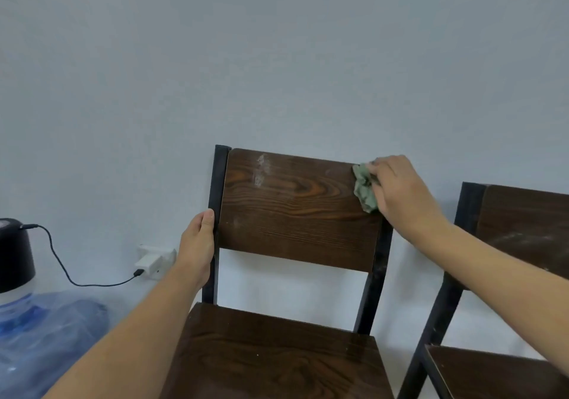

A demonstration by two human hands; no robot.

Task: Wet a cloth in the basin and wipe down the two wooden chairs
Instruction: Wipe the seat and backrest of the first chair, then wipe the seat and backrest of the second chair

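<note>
A dark wooden chair [295, 210] with a black metal frame stands against the wall in front of me. My right hand [400, 189] presses a crumpled green cloth [365, 189] against the upper right corner of its backrest. White dusty smears [261, 170] mark the backrest's upper left. My left hand [198, 244] grips the chair's left black post. A second wooden chair [523, 223] stands to the right, partly cut off, with pale smudges on its backrest. The basin is not in view.
A blue water jug [40, 337] with a black pump top [14, 254] sits at lower left. Its black cable [61, 263] runs to a white charger in a wall socket [154, 261]. A plain pale wall fills the background.
</note>
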